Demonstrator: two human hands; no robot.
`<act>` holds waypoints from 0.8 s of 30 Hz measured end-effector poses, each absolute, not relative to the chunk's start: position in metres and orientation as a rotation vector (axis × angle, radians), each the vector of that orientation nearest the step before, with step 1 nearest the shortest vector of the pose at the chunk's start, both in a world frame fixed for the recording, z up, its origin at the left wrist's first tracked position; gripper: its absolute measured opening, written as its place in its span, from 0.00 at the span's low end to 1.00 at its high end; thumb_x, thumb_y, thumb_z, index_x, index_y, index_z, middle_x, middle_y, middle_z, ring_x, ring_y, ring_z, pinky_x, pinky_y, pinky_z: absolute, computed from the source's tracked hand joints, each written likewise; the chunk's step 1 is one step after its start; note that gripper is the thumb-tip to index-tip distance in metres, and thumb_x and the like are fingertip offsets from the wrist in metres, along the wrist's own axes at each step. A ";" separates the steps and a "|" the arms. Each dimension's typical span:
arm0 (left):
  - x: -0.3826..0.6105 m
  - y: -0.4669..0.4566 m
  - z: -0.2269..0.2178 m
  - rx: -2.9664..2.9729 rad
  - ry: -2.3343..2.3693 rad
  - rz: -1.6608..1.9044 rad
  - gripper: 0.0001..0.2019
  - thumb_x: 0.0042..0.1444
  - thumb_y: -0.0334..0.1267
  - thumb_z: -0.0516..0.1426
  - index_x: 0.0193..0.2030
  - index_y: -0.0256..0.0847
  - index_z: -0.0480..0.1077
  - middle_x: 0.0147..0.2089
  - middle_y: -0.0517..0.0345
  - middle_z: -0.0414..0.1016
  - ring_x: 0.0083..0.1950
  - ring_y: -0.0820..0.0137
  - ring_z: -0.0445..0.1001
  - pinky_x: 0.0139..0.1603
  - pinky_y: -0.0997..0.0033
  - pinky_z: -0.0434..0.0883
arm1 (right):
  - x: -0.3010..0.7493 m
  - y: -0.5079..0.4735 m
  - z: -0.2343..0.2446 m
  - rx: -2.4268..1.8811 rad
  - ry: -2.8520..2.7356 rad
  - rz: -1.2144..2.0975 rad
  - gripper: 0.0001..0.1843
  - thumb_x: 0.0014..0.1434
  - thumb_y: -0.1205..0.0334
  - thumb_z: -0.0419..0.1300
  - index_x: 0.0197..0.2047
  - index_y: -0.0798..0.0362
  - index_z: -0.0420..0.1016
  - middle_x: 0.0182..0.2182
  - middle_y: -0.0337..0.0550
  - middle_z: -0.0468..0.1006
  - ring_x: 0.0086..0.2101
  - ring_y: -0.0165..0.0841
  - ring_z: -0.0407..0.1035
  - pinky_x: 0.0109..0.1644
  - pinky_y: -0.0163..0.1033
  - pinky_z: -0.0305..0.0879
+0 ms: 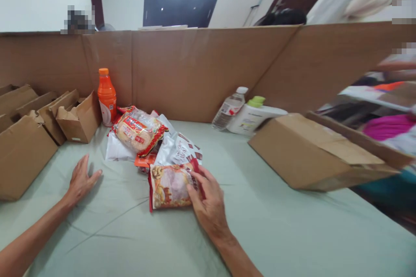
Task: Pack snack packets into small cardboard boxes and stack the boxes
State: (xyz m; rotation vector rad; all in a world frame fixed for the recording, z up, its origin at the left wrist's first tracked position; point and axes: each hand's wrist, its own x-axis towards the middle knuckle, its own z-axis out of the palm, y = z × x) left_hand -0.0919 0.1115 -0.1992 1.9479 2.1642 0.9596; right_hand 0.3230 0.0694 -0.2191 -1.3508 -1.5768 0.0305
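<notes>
My right hand [209, 201] is on the right end of a red-edged snack packet [171, 186], its thumb and fingertips resting over the wrapper. Some of its fingers are hidden from view. To the left, my left hand [81, 181] is open, with thumb and fingers apart and nothing in it. Between and beyond the hands is a pile of packaged goods: a clear-and-red bag of round crackers [139, 130] on top, a silver-white pouch [178, 149] with brown print, a plain white packet [119, 149] and an orange packet [145, 161].
Cardboard boxes [26, 156] stand at the left, and another box [312, 151] lies tilted at the right. An orange bottle [106, 97], a clear water bottle [229, 110] and a white bottle with green cap [251, 117] are by the cardboard wall [182, 73]. A person is at the right.
</notes>
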 end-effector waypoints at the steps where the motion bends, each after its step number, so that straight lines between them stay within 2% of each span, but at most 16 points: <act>1: -0.089 0.104 -0.203 1.987 2.127 0.927 0.29 0.65 0.48 0.64 0.69 0.41 0.66 0.73 0.41 0.65 0.72 0.46 0.66 0.71 0.35 0.66 | 0.323 0.070 -0.219 -1.367 -1.573 0.024 0.20 0.70 0.49 0.55 0.57 0.50 0.76 0.63 0.58 0.74 0.61 0.52 0.70 0.64 0.64 0.65; 5: -0.077 0.099 -0.207 2.076 2.057 0.846 0.39 0.57 0.53 0.63 0.72 0.38 0.63 0.76 0.33 0.60 0.76 0.41 0.62 0.74 0.37 0.63 | 0.325 0.074 -0.222 -1.439 -1.528 0.039 0.24 0.68 0.47 0.57 0.61 0.50 0.74 0.66 0.59 0.71 0.64 0.53 0.66 0.67 0.66 0.63; 8: -0.066 0.123 -0.200 2.084 2.071 0.837 0.43 0.57 0.57 0.58 0.74 0.34 0.58 0.78 0.29 0.55 0.78 0.40 0.58 0.75 0.39 0.62 | 0.328 0.078 -0.226 -1.452 -1.558 0.149 0.29 0.66 0.46 0.59 0.66 0.51 0.70 0.69 0.60 0.67 0.68 0.52 0.63 0.70 0.65 0.62; 10: -0.058 0.145 -0.194 2.086 2.081 0.827 0.45 0.56 0.58 0.56 0.74 0.30 0.57 0.76 0.27 0.58 0.77 0.39 0.59 0.74 0.41 0.63 | 0.331 0.080 -0.227 -1.420 -1.607 0.242 0.32 0.65 0.48 0.60 0.69 0.51 0.68 0.70 0.59 0.66 0.69 0.51 0.61 0.71 0.63 0.62; 12: -0.048 0.167 -0.187 2.105 2.070 0.803 0.45 0.54 0.57 0.54 0.73 0.28 0.58 0.71 0.28 0.67 0.72 0.39 0.67 0.72 0.41 0.66 | 0.332 0.080 -0.225 -1.401 -1.640 0.313 0.35 0.64 0.50 0.62 0.71 0.50 0.66 0.72 0.58 0.64 0.71 0.51 0.60 0.72 0.61 0.61; 14: -0.038 0.183 -0.182 2.139 2.042 0.775 0.43 0.53 0.57 0.53 0.70 0.29 0.61 0.64 0.30 0.74 0.66 0.39 0.73 0.68 0.41 0.69 | 0.329 0.079 -0.221 -1.418 -1.647 0.346 0.36 0.62 0.52 0.64 0.72 0.50 0.65 0.73 0.57 0.63 0.71 0.51 0.59 0.73 0.60 0.62; 17: -0.026 0.194 -0.174 2.198 1.986 0.749 0.38 0.54 0.58 0.52 0.66 0.33 0.66 0.58 0.33 0.78 0.62 0.35 0.75 0.64 0.37 0.70 | 0.316 0.079 -0.214 -1.459 -1.636 0.346 0.37 0.61 0.54 0.65 0.72 0.51 0.65 0.74 0.59 0.61 0.72 0.51 0.58 0.74 0.59 0.60; 19: -0.023 0.196 -0.168 2.225 1.942 0.736 0.34 0.56 0.60 0.52 0.63 0.39 0.67 0.50 0.41 0.81 0.57 0.36 0.77 0.59 0.38 0.73 | 0.306 0.081 -0.210 -1.468 -1.647 0.336 0.39 0.61 0.53 0.67 0.73 0.51 0.64 0.75 0.60 0.59 0.73 0.51 0.56 0.75 0.59 0.58; 22: -0.025 0.198 -0.163 2.223 1.899 0.721 0.29 0.59 0.63 0.53 0.59 0.47 0.68 0.35 0.56 0.76 0.42 0.45 0.79 0.48 0.48 0.77 | 0.296 0.085 -0.207 -1.468 -1.685 0.351 0.41 0.61 0.50 0.68 0.74 0.52 0.62 0.76 0.61 0.55 0.75 0.51 0.52 0.76 0.58 0.56; 24: -0.027 0.200 -0.163 2.203 1.894 0.728 0.28 0.59 0.63 0.53 0.58 0.49 0.68 0.31 0.60 0.72 0.35 0.50 0.76 0.43 0.52 0.76 | 0.294 0.085 -0.205 -1.463 -1.698 0.374 0.41 0.63 0.50 0.67 0.74 0.52 0.62 0.77 0.61 0.54 0.75 0.51 0.51 0.76 0.57 0.56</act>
